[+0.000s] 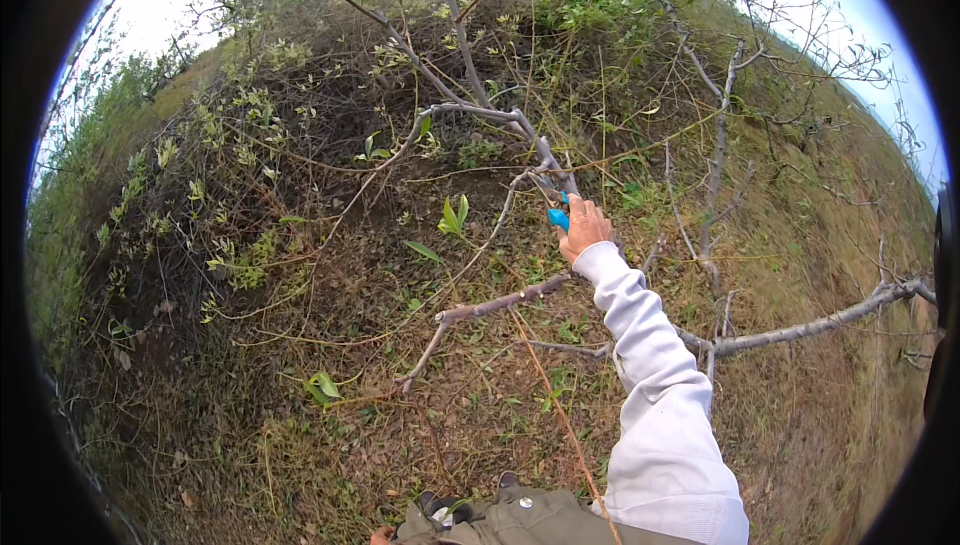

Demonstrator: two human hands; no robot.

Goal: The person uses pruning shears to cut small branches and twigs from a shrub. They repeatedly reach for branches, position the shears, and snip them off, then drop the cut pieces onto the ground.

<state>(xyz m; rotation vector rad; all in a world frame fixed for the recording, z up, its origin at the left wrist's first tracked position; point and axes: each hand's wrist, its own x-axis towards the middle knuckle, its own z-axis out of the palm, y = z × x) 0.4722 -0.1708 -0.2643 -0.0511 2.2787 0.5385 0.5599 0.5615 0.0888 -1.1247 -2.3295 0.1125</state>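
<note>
My right hand (585,228), in a white sleeve, grips blue-handled pruning shears (558,218) at arm's length. The blades reach up to the fork where a thin side branch (504,216) leaves the thicker grey branch (551,159). Whether the blades touch the wood or stand apart, I cannot tell. That side branch droops down to the left and carries a few green leaves (453,216). Only a sliver of my left hand (382,535) shows at the bottom edge, low by my body; its fingers are mostly hidden.
A cut-back branch (502,305) juts left below my forearm. A long grey limb (817,327) runs to the right, and a thin reddish stem (559,402) rises near my jacket (517,519). Dense brush (247,117) covers the slope ahead; dry grass and leaf litter (285,425) lie underfoot.
</note>
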